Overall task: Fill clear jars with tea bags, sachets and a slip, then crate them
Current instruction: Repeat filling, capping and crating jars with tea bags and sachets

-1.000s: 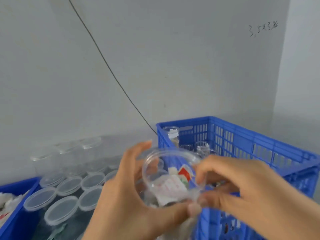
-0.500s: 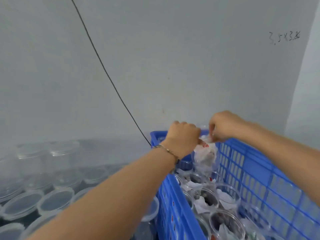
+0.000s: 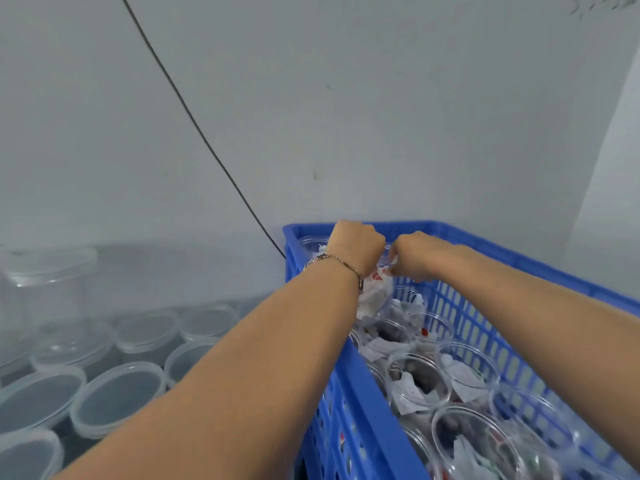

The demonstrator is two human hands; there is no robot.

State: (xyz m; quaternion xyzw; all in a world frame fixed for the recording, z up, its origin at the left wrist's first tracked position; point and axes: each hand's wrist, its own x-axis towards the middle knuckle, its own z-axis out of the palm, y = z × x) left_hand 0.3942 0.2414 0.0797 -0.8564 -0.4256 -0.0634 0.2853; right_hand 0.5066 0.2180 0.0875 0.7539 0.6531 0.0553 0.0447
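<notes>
Head view looks down two outstretched forearms to a blue crate [image 3: 491, 271] set against a grey wall, the biggest thing in reach, lying under and ahead of both hands. Left of the left forearm sits a spread of lidded clear tubs [image 3: 117, 393]; about ten lids can be made out, with more blurred behind. Inside the crate, below and nearer than the hands, stand open filled jars [image 3: 419, 379], roughly nine in sight, each showing white paper and dark contents. Between the hands hangs the held jar [image 3: 375, 299], stuffed with white sachets and a red-printed packet, above the far rows of the crate and apparently not yet seated. The left hand [image 3: 356, 249], fingers curled down over the jar's top edge, grips it from the left side; a thin bracelet [image 3: 337, 263] circles that wrist. The right hand [image 3: 412, 258], also curled, pinches at the rim or the paper poking out just right of the left hand, and which of the two it holds cannot be told. Risk from here, as I judge it: the jar has no lid, so tilting it while lowering could spill the slip or sachets, and setting it on a neighbour's rim rather than in a gap could topple both.
</notes>
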